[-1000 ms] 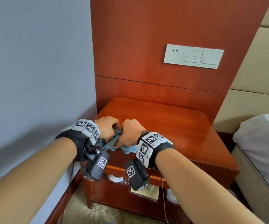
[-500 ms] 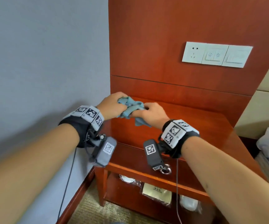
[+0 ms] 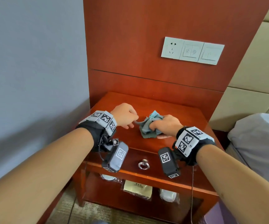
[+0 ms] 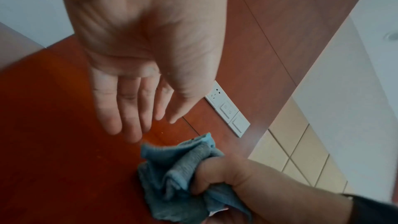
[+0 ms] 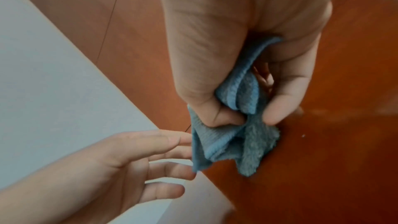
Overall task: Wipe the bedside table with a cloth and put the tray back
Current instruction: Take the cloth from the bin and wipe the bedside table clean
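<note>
My right hand point(image 3: 162, 125) grips a bunched blue-grey cloth point(image 3: 148, 125) and holds it down on the top of the red-brown wooden bedside table point(image 3: 171, 113). In the right wrist view the cloth point(image 5: 234, 135) sticks out from between thumb and fingers and touches the wood. My left hand point(image 3: 125, 116) hovers just left of the cloth with nothing in it. The left wrist view shows my left hand point(image 4: 137, 108) with its fingers point(image 4: 127, 108) straight and the palm bare, above the cloth point(image 4: 178, 180). No tray is in view.
A grey wall point(image 3: 33, 70) borders the table on the left. A wood panel with a white socket and switch plate point(image 3: 192, 50) stands behind it. The drawer has a ring pull point(image 3: 143, 164). Wrapped items point(image 3: 137, 189) lie on the lower shelf. A bed point(image 3: 259, 143) is at the right.
Both hands held the cloth together before. My left hand has let go and moved a little left, and my right hand has brought the cloth down onto the tabletop.
</note>
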Demonstrator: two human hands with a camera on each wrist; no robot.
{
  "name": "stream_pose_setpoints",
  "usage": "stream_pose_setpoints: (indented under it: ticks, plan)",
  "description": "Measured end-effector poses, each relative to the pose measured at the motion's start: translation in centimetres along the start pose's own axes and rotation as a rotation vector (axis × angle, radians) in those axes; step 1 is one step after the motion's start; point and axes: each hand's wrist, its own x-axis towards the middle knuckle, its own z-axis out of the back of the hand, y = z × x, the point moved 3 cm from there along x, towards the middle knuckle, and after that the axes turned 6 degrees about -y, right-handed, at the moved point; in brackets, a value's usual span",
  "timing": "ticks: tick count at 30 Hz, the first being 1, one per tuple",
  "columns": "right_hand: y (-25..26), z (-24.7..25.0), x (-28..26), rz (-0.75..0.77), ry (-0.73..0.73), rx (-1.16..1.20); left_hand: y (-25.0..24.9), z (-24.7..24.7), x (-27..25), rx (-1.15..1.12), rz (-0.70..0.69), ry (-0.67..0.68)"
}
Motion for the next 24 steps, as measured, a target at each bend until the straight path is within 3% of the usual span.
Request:
stream_pose_setpoints:
  ticks: [9, 15, 19, 24]
  plan:
    - [4.3, -5.2, 0.9, 0.341, 0.065, -0.649, 3.7, 4.4, -0.5, 0.232, -0.055, -0.120]
    - [9.1, -12.6, -3.1, 0.668, 0.226, -0.656, 6.1, 8.6, -0.6, 0.415, -0.027, -0.199]
    - [12.6, -17.3, -4.6, 0.657, 0.278, -0.512, 8.5, 12.0, -1.7, 0.536, 0.068, -0.225]
    - [14.3, -18.7, -5.5, 0.764, 0.287, -0.608, 11.6, 13.7, -3.9, 0.541, 0.146, -0.177]
